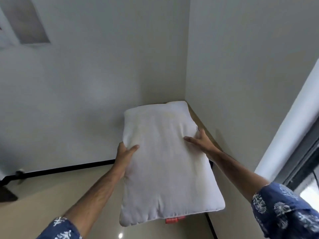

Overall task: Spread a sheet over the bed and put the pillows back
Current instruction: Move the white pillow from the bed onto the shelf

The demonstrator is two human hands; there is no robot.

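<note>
A plump white rectangular fabric pillow (165,163), with a small orange tag (171,220) at its near short edge, is held up in front of the corner of two pale grey walls (86,83). The left hand (124,156) pinches its left long edge, thumb on top, fingers hidden underneath. The right hand (200,138) grips the right edge, thumb lying across the top. Its far end seems to rest on a wooden ledge (205,126), though blur makes this uncertain. Both blue white-patterned sleeves (283,209) show.
</note>
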